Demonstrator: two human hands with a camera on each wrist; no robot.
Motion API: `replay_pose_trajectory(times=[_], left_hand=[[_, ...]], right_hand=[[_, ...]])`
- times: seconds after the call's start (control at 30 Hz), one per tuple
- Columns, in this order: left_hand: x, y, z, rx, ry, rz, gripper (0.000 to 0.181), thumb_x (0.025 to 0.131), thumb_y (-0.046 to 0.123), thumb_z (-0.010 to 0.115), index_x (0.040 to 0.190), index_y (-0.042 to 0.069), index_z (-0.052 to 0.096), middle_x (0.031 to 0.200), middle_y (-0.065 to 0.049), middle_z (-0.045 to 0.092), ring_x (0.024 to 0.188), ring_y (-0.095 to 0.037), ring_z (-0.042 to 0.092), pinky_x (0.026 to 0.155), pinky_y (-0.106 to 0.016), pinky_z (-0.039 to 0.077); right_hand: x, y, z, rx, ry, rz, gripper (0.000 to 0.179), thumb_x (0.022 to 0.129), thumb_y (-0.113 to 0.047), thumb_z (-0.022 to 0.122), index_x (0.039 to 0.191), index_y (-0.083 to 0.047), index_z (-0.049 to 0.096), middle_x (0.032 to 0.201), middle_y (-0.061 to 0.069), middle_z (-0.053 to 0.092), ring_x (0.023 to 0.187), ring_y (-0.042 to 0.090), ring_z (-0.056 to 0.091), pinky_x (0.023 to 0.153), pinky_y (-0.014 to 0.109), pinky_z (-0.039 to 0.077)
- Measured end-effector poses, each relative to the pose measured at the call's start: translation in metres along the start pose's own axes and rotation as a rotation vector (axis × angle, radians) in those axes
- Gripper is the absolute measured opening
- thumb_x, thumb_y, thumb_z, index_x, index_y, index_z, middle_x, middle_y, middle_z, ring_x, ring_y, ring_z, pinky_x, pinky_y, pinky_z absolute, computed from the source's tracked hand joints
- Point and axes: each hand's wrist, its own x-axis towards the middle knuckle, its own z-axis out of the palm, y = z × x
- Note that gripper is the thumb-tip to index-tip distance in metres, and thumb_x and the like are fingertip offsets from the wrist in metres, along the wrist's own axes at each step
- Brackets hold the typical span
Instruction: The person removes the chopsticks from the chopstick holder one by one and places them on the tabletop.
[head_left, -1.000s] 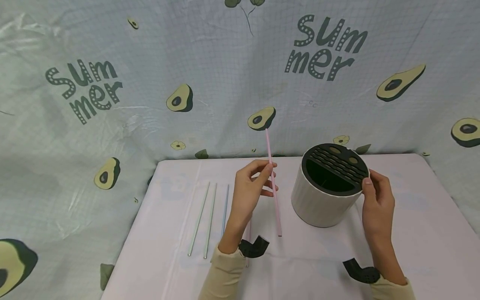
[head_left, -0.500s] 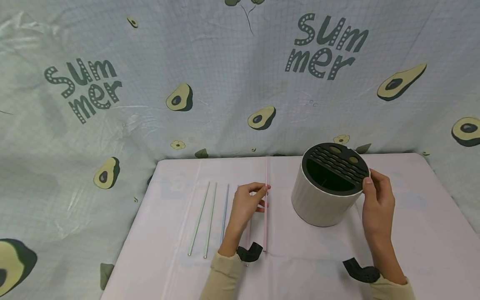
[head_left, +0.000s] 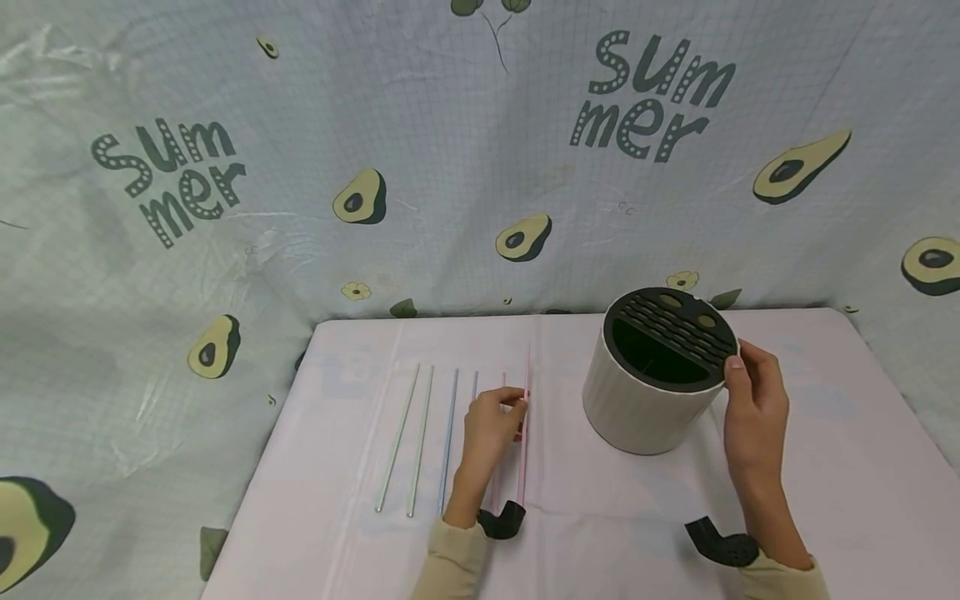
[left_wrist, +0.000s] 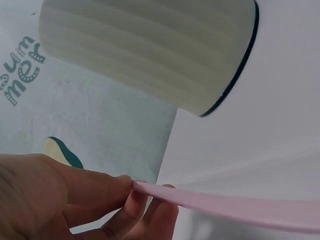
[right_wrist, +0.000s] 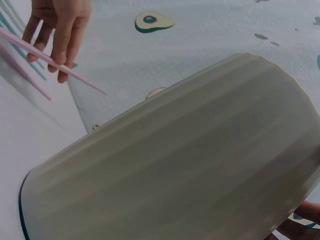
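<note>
My left hand [head_left: 491,433] pinches a pink straw [head_left: 522,471] between thumb and fingertips, low over the table. In the left wrist view the straw [left_wrist: 240,207] runs off to the right from those fingertips. At the right, my right hand [head_left: 757,408] holds a ribbed off-white pen holder [head_left: 633,408], thumb on its rim and fingers behind its side. Its dark green top has a half-round opening, wavy slots and two round holes. The right wrist view is largely filled by the pen holder's side [right_wrist: 165,150], with the left hand [right_wrist: 60,30] beyond.
Left of the held straw lie another pink straw [head_left: 496,483], two blue straws [head_left: 450,442] and two green straws [head_left: 397,437], roughly side by side. A pale cloth covers the table [head_left: 600,533]. An avocado-print curtain [head_left: 420,100] hangs behind it.
My left hand has lowered the pink straw and drawn it left and nearer, from upright beside the pen holder to alongside the other straws. The right hand and pen holder have not moved.
</note>
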Motion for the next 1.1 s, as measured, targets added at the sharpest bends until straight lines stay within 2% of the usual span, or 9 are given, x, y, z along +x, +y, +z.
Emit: replay_pose_trajectory(times=[0.13, 0.23, 0.4, 0.47, 0.63, 0.73, 0.9, 1.0, 1.1], left_hand=[[-0.002, -0.001, 0.006, 0.123, 0.050, 0.023, 0.023, 0.097, 0.006, 0.069, 0.118, 0.003, 0.077, 0.099, -0.009, 0.077, 0.051, -0.008, 0.061, 0.046, -0.020, 0.050], [-0.003, -0.002, 0.009, 0.209, 0.079, 0.046, 0.024, 0.096, 0.004, 0.070, 0.118, 0.001, 0.077, 0.098, -0.008, 0.077, 0.058, -0.009, 0.058, 0.049, -0.019, 0.044], [-0.006, -0.002, 0.015, 0.329, 0.118, 0.099, 0.020, 0.095, 0.000, 0.069, 0.112, -0.003, 0.077, 0.093, -0.011, 0.075, 0.073, -0.015, 0.061, 0.058, -0.024, 0.049], [-0.008, -0.003, 0.017, 0.378, 0.128, 0.123, 0.018, 0.094, -0.002, 0.067, 0.109, -0.003, 0.078, 0.093, -0.014, 0.075, 0.070, -0.016, 0.060, 0.056, -0.025, 0.049], [-0.015, -0.007, 0.022, 0.466, 0.097, 0.153, 0.015, 0.093, -0.004, 0.066, 0.102, -0.005, 0.078, 0.088, -0.015, 0.074, 0.061, -0.015, 0.052, 0.049, -0.025, 0.042], [-0.018, -0.009, 0.027, 0.524, 0.105, 0.180, 0.009, 0.092, -0.004, 0.070, 0.097, -0.004, 0.077, 0.082, -0.013, 0.070, 0.063, -0.020, 0.061, 0.051, -0.030, 0.047], [-0.020, -0.014, 0.032, 0.566, 0.162, 0.223, 0.017, 0.086, -0.010, 0.069, 0.099, -0.002, 0.076, 0.085, -0.015, 0.069, 0.070, -0.034, 0.070, 0.058, -0.041, 0.057], [-0.020, -0.015, 0.032, 0.563, 0.174, 0.217, 0.026, 0.083, -0.014, 0.067, 0.104, -0.002, 0.076, 0.091, -0.017, 0.070, 0.073, -0.036, 0.071, 0.061, -0.043, 0.059], [-0.021, -0.014, 0.032, 0.559, 0.168, 0.215, 0.027, 0.083, -0.014, 0.068, 0.107, -0.002, 0.075, 0.094, -0.017, 0.071, 0.075, -0.036, 0.072, 0.064, -0.042, 0.060]], right_hand=[[-0.001, 0.000, 0.000, 0.004, -0.004, 0.012, 0.044, 0.113, -0.034, 0.038, 0.154, -0.019, 0.046, 0.156, 0.007, 0.049, 0.150, 0.015, 0.044, 0.128, 0.035, 0.032], [-0.001, 0.001, 0.000, 0.007, -0.004, 0.009, 0.044, 0.113, -0.034, 0.038, 0.154, -0.019, 0.046, 0.156, 0.007, 0.049, 0.150, 0.016, 0.044, 0.129, 0.036, 0.032], [-0.001, 0.002, -0.001, 0.012, 0.001, -0.002, 0.043, 0.113, -0.033, 0.038, 0.153, -0.019, 0.047, 0.154, 0.006, 0.051, 0.148, 0.014, 0.046, 0.127, 0.033, 0.034], [-0.001, 0.003, -0.001, 0.012, 0.002, -0.003, 0.043, 0.113, -0.032, 0.038, 0.153, -0.019, 0.047, 0.153, 0.006, 0.051, 0.148, 0.014, 0.046, 0.127, 0.032, 0.034], [-0.002, 0.003, -0.001, 0.012, 0.002, 0.002, 0.043, 0.113, -0.033, 0.039, 0.153, -0.019, 0.047, 0.153, 0.006, 0.051, 0.147, 0.014, 0.046, 0.127, 0.033, 0.034], [-0.003, 0.002, -0.001, 0.014, 0.004, 0.001, 0.043, 0.113, -0.033, 0.039, 0.153, -0.019, 0.048, 0.153, 0.006, 0.052, 0.147, 0.014, 0.046, 0.127, 0.033, 0.034], [-0.003, 0.001, 0.000, 0.014, 0.006, -0.001, 0.043, 0.113, -0.033, 0.039, 0.153, -0.019, 0.047, 0.154, 0.006, 0.051, 0.147, 0.014, 0.046, 0.127, 0.033, 0.034], [-0.003, 0.000, 0.000, 0.010, 0.007, -0.001, 0.043, 0.113, -0.033, 0.039, 0.153, -0.018, 0.048, 0.153, 0.006, 0.051, 0.147, 0.014, 0.046, 0.126, 0.033, 0.035], [-0.002, 0.000, 0.000, 0.002, 0.010, -0.003, 0.043, 0.113, -0.034, 0.039, 0.153, -0.019, 0.048, 0.153, 0.006, 0.051, 0.146, 0.014, 0.047, 0.126, 0.031, 0.036]])
